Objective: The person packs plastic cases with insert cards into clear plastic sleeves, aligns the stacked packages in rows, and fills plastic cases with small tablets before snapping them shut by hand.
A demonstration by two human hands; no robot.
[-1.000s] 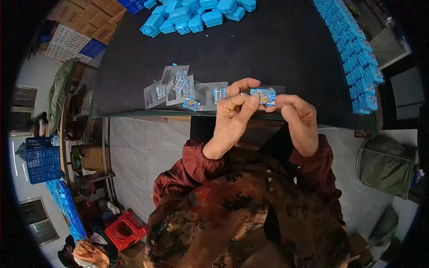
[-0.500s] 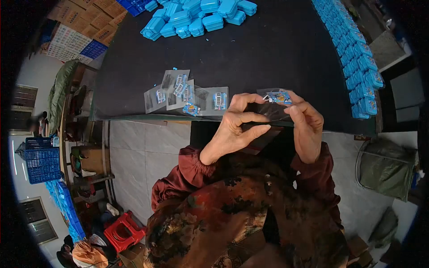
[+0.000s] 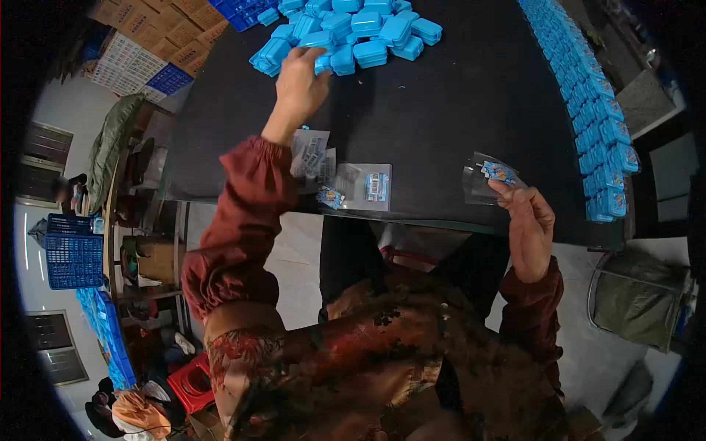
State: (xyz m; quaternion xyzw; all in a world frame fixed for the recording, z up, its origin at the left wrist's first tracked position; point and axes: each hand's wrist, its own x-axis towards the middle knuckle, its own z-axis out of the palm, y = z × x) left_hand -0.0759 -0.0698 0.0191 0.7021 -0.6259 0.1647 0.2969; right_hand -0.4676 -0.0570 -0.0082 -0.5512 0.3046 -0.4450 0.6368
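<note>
My left hand reaches to the near edge of a pile of light-blue lidded plastic boxes. Its fingers are bent and apart, slightly blurred, with nothing visibly gripped. At the right, my right hand pinches a small clear plastic bag with a colourful blue printed piece in or on it. Between the hands, a clear bag with a barcode label lies on the black table. A colourful sticker lies beside it, and more clear bags are partly hidden behind my left sleeve.
Rows of stacked blue boxes with printed fronts line the table's right edge. A dark blue crate stands at the far left corner. On the floor at left are a red stool and a bent-over person in orange.
My left hand has left the bag and moved forward and left to the box pile. My right hand keeps the bag, now slightly further right. The view has shifted a little.
</note>
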